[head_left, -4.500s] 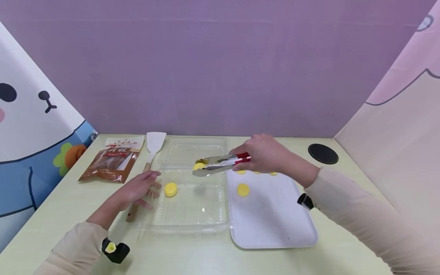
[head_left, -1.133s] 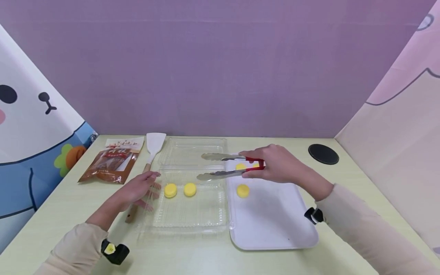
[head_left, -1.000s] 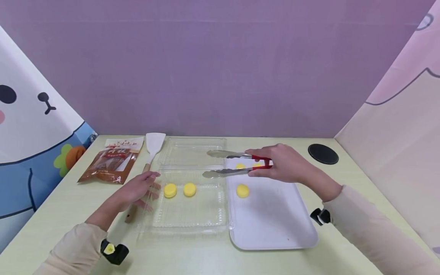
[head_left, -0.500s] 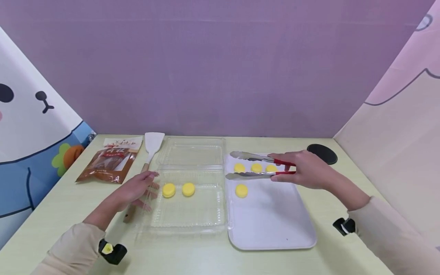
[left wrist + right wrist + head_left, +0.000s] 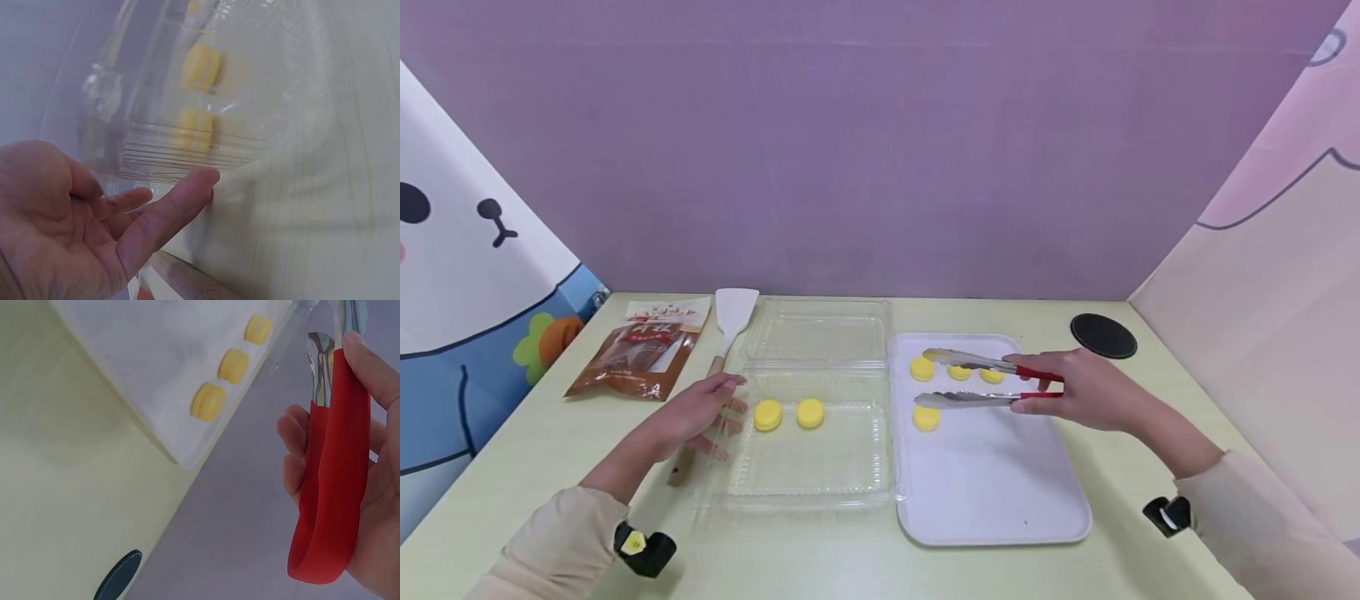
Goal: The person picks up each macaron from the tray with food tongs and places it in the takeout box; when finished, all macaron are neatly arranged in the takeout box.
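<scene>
My right hand [image 5: 1097, 390] grips metal tongs [image 5: 340, 469] by their red handles. The tongs' arms are spread over the white tray [image 5: 992, 492], with nothing pinched between the tips. One tip hangs by the single front macaron [image 5: 926, 418], the other by the back row, whose left yellow macaron [image 5: 922, 368] shows beside it. Two more macarons [image 5: 234, 366] complete that row. On the left, a clear plastic container [image 5: 820, 467] lies with its lid folded back and holds two macarons [image 5: 810, 413]. My left hand [image 5: 692, 412], fingers extended, rests against the container's left side.
A white spatula [image 5: 736, 310] with a wooden handle lies left of the container, partly under my left hand. Beyond it is a brown snack bag [image 5: 643, 354]. A black round disc [image 5: 1103, 336] sits at the back right. A purple wall backs the table.
Earlier the tongs held a macaron over the container; it now lies inside beside the first. My right hand has carried the spread tongs right and lower over the tray. My left hand stays put.
</scene>
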Tool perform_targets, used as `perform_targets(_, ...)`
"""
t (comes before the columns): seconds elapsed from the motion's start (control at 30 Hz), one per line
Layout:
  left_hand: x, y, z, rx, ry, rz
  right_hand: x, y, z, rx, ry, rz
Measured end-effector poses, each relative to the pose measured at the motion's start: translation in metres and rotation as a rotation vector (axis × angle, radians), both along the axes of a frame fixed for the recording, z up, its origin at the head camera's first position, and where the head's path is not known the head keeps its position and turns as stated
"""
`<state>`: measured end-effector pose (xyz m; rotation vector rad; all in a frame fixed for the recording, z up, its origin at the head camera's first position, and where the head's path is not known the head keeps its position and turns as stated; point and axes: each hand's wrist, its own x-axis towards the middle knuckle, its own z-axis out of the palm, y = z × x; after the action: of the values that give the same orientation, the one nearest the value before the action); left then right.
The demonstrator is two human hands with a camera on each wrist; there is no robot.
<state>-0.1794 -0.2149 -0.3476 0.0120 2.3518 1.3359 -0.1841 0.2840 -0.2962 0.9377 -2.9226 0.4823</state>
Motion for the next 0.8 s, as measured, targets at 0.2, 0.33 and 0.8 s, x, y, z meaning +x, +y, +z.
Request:
perform_targets(0.2, -0.002, -0.001, -0.001, 0.008, -0.004, -0.003, 0.002, 0.006, -0.013, 0.001, -0.027, -0.007)
perform_targets(0.33, -0.002, -0.002, -0.001, 0.022, -0.006, -0.004, 0.003, 0.008, -0.022, 0.002, -0.057, -0.009)
perform_targets(0.8, -0.001, -0.001, 0.0, 0.015, -0.007, -0.001, 0.001, 0.003, -0.043, -0.003, -0.064, 0.001)
